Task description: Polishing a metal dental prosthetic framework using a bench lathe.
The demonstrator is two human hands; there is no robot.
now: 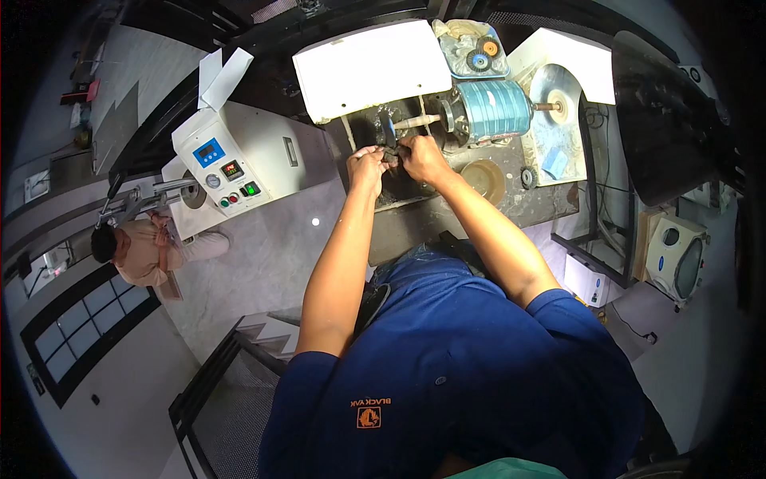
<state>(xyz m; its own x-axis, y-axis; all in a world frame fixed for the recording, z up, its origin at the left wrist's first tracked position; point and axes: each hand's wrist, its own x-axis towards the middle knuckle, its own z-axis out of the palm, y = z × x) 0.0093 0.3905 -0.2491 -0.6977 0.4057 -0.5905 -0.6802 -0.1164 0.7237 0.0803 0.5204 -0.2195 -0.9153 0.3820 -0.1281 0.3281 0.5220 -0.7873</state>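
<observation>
At the polishing lathe, my left hand [367, 170] and my right hand [424, 161] are close together with fingers closed. Between their fingertips is a small dark, lumpy piece [390, 155]; its kind is too small to tell. Just beyond it is a dark polishing wheel [385, 126] on the end of a pale tapered spindle [417, 122]. Whether the piece touches the wheel I cannot tell. The spindle comes out of a motor [493, 111] wrapped in blue, to the right of my hands. A white hood [373, 68] hangs over the wheel.
A round bowl [483, 182] stands right of my right forearm. Behind the motor, a blue tray [469, 49] holds small wheels. A second white hood [556, 120] surrounds the motor's right shaft. At left are a white machine with a control panel [219, 170] and another person [142, 247].
</observation>
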